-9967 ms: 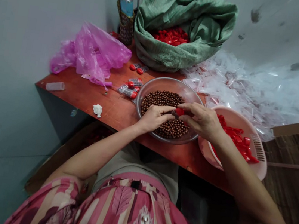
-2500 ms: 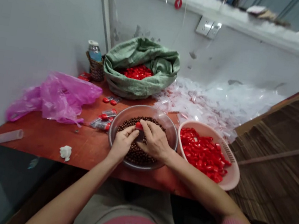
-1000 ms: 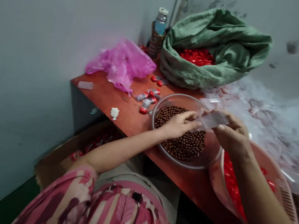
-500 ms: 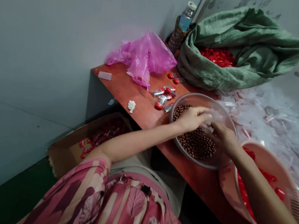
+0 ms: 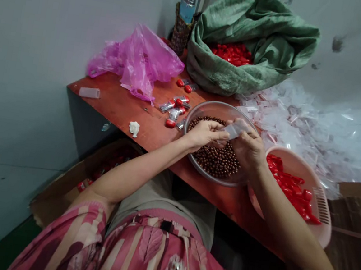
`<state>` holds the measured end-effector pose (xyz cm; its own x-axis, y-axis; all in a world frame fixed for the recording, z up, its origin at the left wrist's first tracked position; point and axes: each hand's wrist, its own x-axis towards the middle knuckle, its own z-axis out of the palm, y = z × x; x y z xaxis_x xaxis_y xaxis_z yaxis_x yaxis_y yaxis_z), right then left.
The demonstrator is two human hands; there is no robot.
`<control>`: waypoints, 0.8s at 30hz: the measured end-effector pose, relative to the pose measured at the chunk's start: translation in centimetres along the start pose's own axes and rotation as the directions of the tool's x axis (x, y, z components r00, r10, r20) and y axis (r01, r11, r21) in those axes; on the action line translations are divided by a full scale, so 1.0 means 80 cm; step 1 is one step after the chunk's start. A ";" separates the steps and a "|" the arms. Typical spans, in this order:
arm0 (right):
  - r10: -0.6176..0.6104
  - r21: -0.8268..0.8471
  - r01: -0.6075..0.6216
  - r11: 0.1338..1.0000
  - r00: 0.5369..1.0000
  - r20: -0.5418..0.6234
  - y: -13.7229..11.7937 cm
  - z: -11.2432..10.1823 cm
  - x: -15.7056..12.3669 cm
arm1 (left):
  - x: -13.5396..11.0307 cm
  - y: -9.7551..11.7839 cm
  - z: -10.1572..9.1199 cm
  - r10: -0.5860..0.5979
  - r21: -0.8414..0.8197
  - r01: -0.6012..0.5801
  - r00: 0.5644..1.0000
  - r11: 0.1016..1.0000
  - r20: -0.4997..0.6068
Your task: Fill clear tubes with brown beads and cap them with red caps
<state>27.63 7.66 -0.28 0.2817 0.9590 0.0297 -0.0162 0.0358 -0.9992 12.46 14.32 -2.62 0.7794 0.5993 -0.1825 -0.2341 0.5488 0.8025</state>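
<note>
A small clear plastic case (image 5: 235,129) is held between my two hands above a see-through bowl (image 5: 202,173). My left hand (image 5: 204,134) pinches its left end between thumb and fingers. On the other end, the fingers of my right hand (image 5: 251,147) are closed. Many small brown balls (image 5: 215,161) lie in the bowl beneath. Whether the case contains anything cannot be made out. Just left of the bowl are several clear cases with red caps (image 5: 174,116).
A pink basket (image 5: 320,234) of red caps stands at the right, before a heap of clear cases (image 5: 331,136). Behind are a green sack (image 5: 223,80) with red pieces and a bottle (image 5: 187,6). A pink plastic bag (image 5: 140,62) lies on the red table (image 5: 116,109).
The view has swung right, so the tabletop things appear farther left. My hands, apart and blurred before, now meet on the clear case, which shows more plainly.
</note>
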 end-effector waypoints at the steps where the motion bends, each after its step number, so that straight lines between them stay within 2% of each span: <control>1: -0.014 -0.005 0.014 1.000 0.999 -0.032 0.000 -0.004 0.003 | -0.002 0.001 0.002 -0.015 -0.001 0.015 1.000 1.000 0.003; 4: -0.075 -0.092 0.063 0.994 0.989 -0.127 0.003 -0.029 0.013 | 0.003 0.002 -0.001 -0.039 0.069 0.039 0.999 0.997 -0.004; 5: -0.084 -0.179 0.066 0.982 0.991 -0.099 0.005 -0.039 0.014 | 0.008 0.003 -0.003 -0.012 0.099 0.015 0.999 0.995 -0.031; 6: -0.079 -0.308 0.068 0.949 0.997 -0.025 0.006 -0.048 0.015 | 0.016 0.004 -0.007 0.047 0.133 -0.038 0.997 0.990 -0.066; 7: -0.059 -0.467 0.093 0.879 0.995 0.087 0.007 -0.057 0.014 | 0.024 0.007 -0.011 0.133 0.177 -0.114 0.986 0.977 -0.098; 8: -0.015 -0.630 0.152 0.762 0.976 0.217 0.007 -0.064 0.012 | 0.033 0.010 -0.014 0.230 0.237 -0.198 0.966 0.951 -0.118; 10: 0.117 -0.836 0.361 0.412 0.890 0.442 0.007 -0.072 0.009 | 0.048 0.016 -0.020 0.395 0.381 -0.329 0.912 0.864 -0.108; 12: 0.233 -0.830 0.556 0.050 0.801 0.551 0.009 -0.071 0.007 | 0.052 0.019 -0.023 0.450 0.483 -0.372 0.891 0.793 -0.052; 13: 0.284 -0.782 0.619 -0.080 0.766 0.577 0.012 -0.067 0.007 | 0.051 0.018 -0.023 0.444 0.506 -0.371 0.896 0.779 -0.025; 14: 0.327 -0.728 0.667 -0.162 0.732 0.598 0.016 -0.060 0.007 | 0.047 0.016 -0.023 0.428 0.514 -0.367 0.904 0.776 -0.001; 15: 0.362 -0.679 0.707 -0.195 0.696 0.621 0.021 -0.051 0.007 | 0.042 0.013 -0.023 0.413 0.513 -0.361 0.910 0.779 0.013; 16: 0.389 -0.645 0.743 -0.180 0.656 0.647 0.027 -0.040 0.008 | 0.036 0.009 -0.023 0.406 0.509 -0.356 0.914 0.784 0.014; 17: 0.410 -0.626 0.769 -0.130 0.617 0.672 0.033 -0.029 0.008 | 0.030 0.006 -0.023 0.408 0.510 -0.352 0.913 0.785 0.000; 18: 0.422 -0.629 0.775 -0.060 0.590 0.688 0.038 -0.019 0.008 | 0.024 0.002 -0.024 0.417 0.513 -0.349 0.909 0.784 -0.020; 19: 0.427 -0.654 0.756 0.018 0.586 0.689 0.042 -0.010 0.008 | 0.020 0.000 -0.026 0.431 0.515 -0.348 0.901 0.783 -0.047; 20: 0.421 -0.701 0.707 0.096 0.609 0.672 0.044 -0.004 0.007 | 0.016 -0.001 -0.027 0.446 0.515 -0.349 0.892 0.783 -0.074; 22: 0.372 -0.806 0.528 0.267 0.715 0.591 0.043 -0.001 0.005 | 0.011 -0.002 -0.031 0.471 0.516 -0.355 0.875 0.780 -0.111; 24: 0.304 -0.798 0.287 0.530 0.814 0.495 0.035 -0.007 0.001 | 0.007 -0.001 -0.034 0.485 0.524 -0.362 0.867 0.771 -0.115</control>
<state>28.11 7.68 -3.06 -0.2507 0.9305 -0.2671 0.8377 0.0702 -0.5417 11.33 16.17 -4.34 0.4952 0.8527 0.1662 -0.1585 -0.0994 0.9823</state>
